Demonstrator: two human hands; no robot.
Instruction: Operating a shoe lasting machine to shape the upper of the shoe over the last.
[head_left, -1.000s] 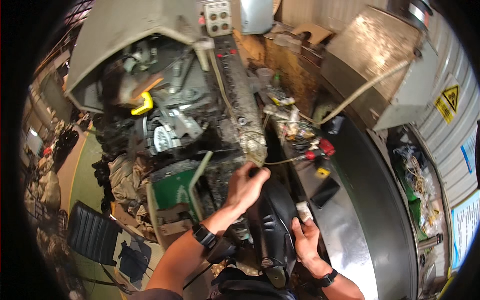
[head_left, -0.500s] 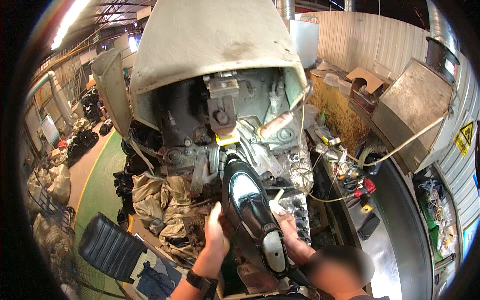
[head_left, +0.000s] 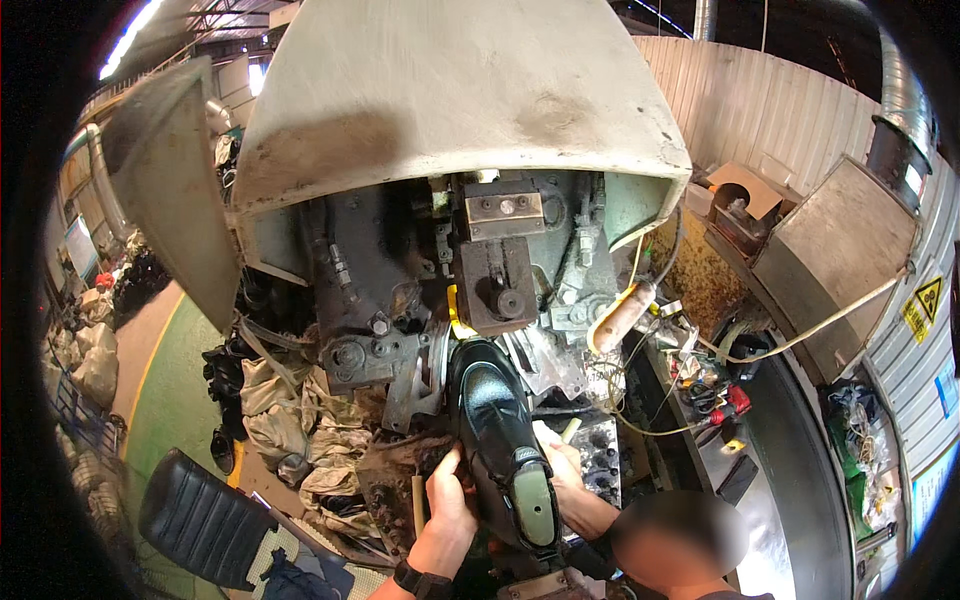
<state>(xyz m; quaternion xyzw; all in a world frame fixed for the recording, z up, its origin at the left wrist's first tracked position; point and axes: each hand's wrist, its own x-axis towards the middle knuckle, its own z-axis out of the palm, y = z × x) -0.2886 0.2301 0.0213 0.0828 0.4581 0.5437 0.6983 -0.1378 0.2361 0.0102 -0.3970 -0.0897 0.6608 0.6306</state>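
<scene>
A black leather shoe point(head_left: 490, 410) on a last points toe-first into the machine. The pale green heel top of the last point(head_left: 532, 505) faces me. My left hand point(head_left: 452, 500) is closed against the shoe's left side, thumb up along it. On the other side my right hand point(head_left: 570, 485) grips the shoe near the heel; some of its fingers are hidden. The toe sits just below a dark metal block point(head_left: 497, 285) and a yellow strip point(head_left: 458, 315). Metal plates point(head_left: 545, 365) flank the toe.
A large pale hood point(head_left: 460, 90) overhangs the machine. To the right hangs a wooden-looking handle point(head_left: 622, 318), beside a bench holding a red tool point(head_left: 730, 405). Cloth sacks point(head_left: 280, 410) and a black chair point(head_left: 205, 515) are on the left.
The view has shifted, and the machine's hood and block look larger. The shoe now points straighter at the machine, its toe close under the block. Both hands stay on it.
</scene>
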